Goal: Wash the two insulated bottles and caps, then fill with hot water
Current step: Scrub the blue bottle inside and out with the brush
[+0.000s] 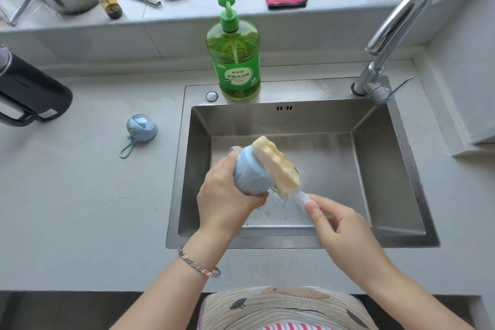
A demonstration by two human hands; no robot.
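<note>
Slipping risk: the blue bottle (249, 174) looks wet and sudsy, and the left hand (227, 201) wraps only its lower part; I'd judge a hard shove from the sponge could pop it loose and drop it into the sink (375, 169)
Brush risk: the right hand (340, 225) merely pinches the clear handle near its end, so the sponge brush (276, 166) may twist or skid off the rounded wall instead of scrubbing it
Splash risk: foam flicked off the sponge could land on the counter, where the blue cap (142, 127) sits
Left hand: clenched round the bottle, holding it tilted above the basin, mouth pointing away and to the left
Right hand: grasping the brush handle between thumb and fingertips, clear of the bottle
Bottle and hands: it juts up out of the left hand; the sponge lies against its right flank, between it and the right hand
Cap: left of the sink, well apart from both hands
Dark flask (29, 91): on its side at the counter's left edge, probably the second bottle to wash
Tap (401, 16): no water seen running
</note>
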